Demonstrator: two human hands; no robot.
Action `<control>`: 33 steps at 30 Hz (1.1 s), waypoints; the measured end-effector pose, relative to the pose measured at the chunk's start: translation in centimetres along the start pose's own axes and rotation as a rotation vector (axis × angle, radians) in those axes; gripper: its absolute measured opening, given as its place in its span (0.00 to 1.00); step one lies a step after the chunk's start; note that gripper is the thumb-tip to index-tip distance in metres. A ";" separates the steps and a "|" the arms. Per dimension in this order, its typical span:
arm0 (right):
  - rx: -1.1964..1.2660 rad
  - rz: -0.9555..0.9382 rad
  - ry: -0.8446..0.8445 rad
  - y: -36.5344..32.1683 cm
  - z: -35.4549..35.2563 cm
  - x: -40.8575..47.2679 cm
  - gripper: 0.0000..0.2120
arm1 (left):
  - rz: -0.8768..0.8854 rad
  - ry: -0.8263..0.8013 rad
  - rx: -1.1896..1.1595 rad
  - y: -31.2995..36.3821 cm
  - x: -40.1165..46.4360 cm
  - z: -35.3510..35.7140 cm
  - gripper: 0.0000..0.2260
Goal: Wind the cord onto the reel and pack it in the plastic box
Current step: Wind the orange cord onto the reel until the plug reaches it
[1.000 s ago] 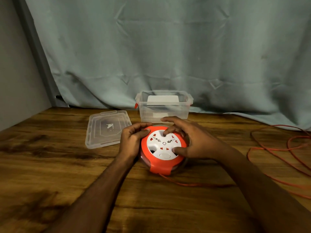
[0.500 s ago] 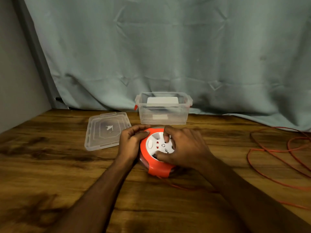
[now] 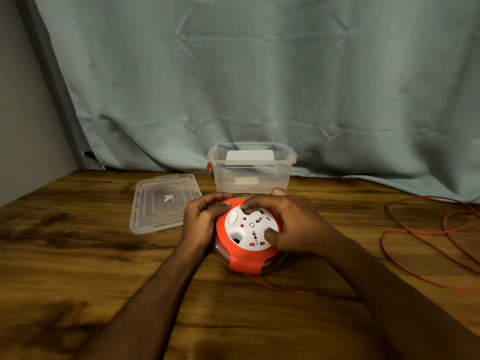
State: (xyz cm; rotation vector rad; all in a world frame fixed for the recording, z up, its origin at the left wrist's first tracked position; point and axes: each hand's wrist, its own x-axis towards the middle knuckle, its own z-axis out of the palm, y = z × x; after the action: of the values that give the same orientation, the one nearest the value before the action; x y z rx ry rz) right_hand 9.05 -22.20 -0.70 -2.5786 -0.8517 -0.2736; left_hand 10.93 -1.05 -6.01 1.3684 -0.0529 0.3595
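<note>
An orange reel [image 3: 244, 258] with a white socket face lies flat on the wooden table [image 3: 78, 255]. My left hand [image 3: 201, 220] grips its left rim, thumb on the orange edge. My right hand [image 3: 291, 224] lies over the right side, a fingertip and the thumb pressed into the hollows of the white face. The orange cord [image 3: 415, 255] leaves the reel's near side, runs right under my right forearm and lies in loose loops at the right. The clear plastic box [image 3: 250, 183] stands open just behind the reel.
The box's clear lid [image 3: 165, 201] lies flat to the left of the box. A pale green curtain [image 3: 259, 87] hangs behind the table, and a grey wall closes off the left side.
My right hand has swung round on the white face, turning it, and the sockets and the white button sit in new places. The cord loops on the right have shifted. My left hand stayed put.
</note>
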 end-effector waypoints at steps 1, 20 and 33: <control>0.013 0.012 -0.018 0.1 -0.1 0.1 0.32 | -0.002 0.004 0.004 -0.1 0.0 0.0 0.09; -0.171 0.029 0.088 -1.5 0.7 -0.2 0.22 | -0.004 0.030 0.001 0.4 -0.3 0.0 0.09; -0.047 -0.026 0.063 -1.2 0.2 0.0 0.25 | -0.029 0.026 -0.044 0.5 -0.2 0.0 0.10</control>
State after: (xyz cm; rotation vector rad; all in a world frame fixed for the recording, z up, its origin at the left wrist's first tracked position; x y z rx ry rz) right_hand 8.31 -21.24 -0.48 -2.5888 -0.8658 -0.3845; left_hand 10.65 -1.05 -5.58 1.3197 -0.0197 0.3502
